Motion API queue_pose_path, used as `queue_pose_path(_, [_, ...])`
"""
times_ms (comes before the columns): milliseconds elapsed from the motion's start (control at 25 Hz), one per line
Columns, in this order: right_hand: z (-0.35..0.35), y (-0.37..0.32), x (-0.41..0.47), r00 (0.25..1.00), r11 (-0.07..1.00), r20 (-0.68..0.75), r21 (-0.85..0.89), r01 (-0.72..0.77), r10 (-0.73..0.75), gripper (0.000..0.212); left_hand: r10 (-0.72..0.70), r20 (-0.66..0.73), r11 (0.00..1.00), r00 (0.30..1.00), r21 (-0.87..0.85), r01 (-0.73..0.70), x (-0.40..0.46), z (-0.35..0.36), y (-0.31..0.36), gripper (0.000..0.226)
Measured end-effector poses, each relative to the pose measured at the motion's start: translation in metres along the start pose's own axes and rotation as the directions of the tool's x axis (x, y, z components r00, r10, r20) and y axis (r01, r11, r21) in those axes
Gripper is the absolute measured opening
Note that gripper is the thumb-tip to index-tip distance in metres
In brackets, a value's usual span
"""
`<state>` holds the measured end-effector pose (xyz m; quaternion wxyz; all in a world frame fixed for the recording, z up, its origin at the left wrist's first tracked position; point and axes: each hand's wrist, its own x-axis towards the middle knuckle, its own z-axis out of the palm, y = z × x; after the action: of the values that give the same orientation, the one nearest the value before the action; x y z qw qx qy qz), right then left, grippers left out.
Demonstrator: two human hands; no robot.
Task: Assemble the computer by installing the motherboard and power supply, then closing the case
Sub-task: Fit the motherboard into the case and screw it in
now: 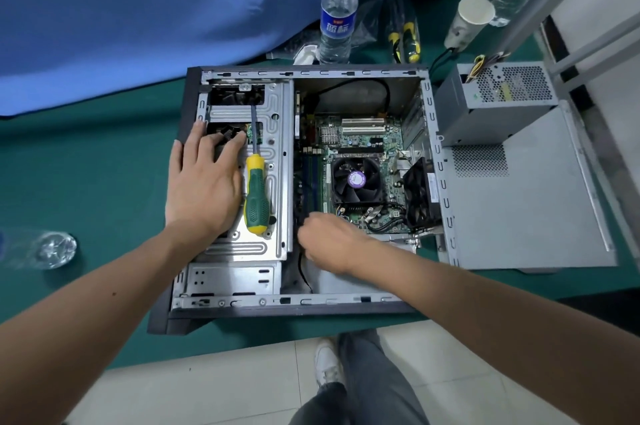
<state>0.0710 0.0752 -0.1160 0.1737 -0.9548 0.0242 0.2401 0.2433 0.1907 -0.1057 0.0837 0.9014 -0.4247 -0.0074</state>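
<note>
The open computer case [242, 301] lies on its side on the green table. The motherboard [360, 140] sits inside it, with a black CPU fan [356, 180] on top. My left hand [204, 178] rests flat on the silver drive cage [273, 112], fingers spread. A green and yellow screwdriver [255, 192] lies on the cage beside that hand. My right hand [329, 241] reaches into the case at the motherboard's near edge, fingers curled around something dark, apparently a cable; its tips are hidden. The grey power supply [498, 95] stands outside the case at the right, on the side panel [519, 209].
A water bottle [337, 12] and a paper cup [471, 20] stand behind the case, with yellow-handled tools [405, 39] in a bag between them. Blue cloth [138, 8] covers the back left. A clear bottle [45, 248] lies at the left. The table edge runs just below the case.
</note>
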Motion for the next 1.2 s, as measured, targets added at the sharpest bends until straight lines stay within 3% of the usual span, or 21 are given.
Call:
queue_pose_path(80, [-0.001,-0.002,0.008,0.988,0.984,-0.074,0.121,-0.129,0.138,0.021,-0.009,0.008,1.000,1.000,0.009,0.009,0.000,0.000,0.001,0.046])
queue_pose_path(200, [-0.003,-0.006,0.020,0.924,0.870,-0.055,0.363,-0.334,0.378,0.036,-0.028,0.036,0.999,0.999,0.031,0.027,0.000,-0.002,0.002,0.049])
queue_pose_path(320, [0.001,-0.006,0.028,0.862,0.786,-0.065,0.451,-0.424,0.503,0.040,-0.045,0.061,0.998,0.997,0.040,0.042,0.000,-0.005,0.005,0.056])
queue_pose_path(520, [0.001,-0.001,0.029,0.882,0.780,-0.012,0.472,-0.410,0.471,0.030,-0.049,0.073,0.998,0.996,0.041,0.046,0.000,-0.006,0.006,0.057])
queue_pose_path(720, [0.000,0.000,0.033,0.853,0.721,0.072,0.501,-0.480,0.517,0.035,-0.054,0.082,0.997,0.995,0.054,0.049,0.001,-0.004,0.006,0.057])
queue_pose_path(880, [-0.005,0.001,0.024,0.918,0.797,0.122,0.464,-0.388,0.376,0.030,-0.051,0.080,0.997,0.995,0.054,0.047,-0.001,-0.003,0.006,0.055])
queue_pose_path(1000, [-0.017,0.007,0.003,0.971,0.887,0.024,0.402,-0.226,0.237,0.041,-0.036,0.070,0.997,0.997,0.071,0.031,-0.001,0.000,0.003,0.054])
queue_pose_path(1080, [-0.029,0.021,-0.015,0.965,0.908,-0.096,0.373,-0.190,0.242,0.051,-0.034,0.067,0.997,0.997,0.072,0.029,-0.002,0.000,0.003,0.054])
queue_pose_path(1160, [-0.049,0.048,-0.030,0.903,0.913,-0.261,0.322,-0.251,0.340,0.054,-0.030,0.073,0.998,0.997,0.064,0.026,-0.002,-0.001,0.003,0.054])
queue_pose_path(1200, [-0.060,0.066,-0.037,0.836,0.897,-0.350,0.298,-0.327,0.422,0.052,-0.031,0.076,0.998,0.997,0.057,0.026,-0.001,-0.002,0.003,0.054])
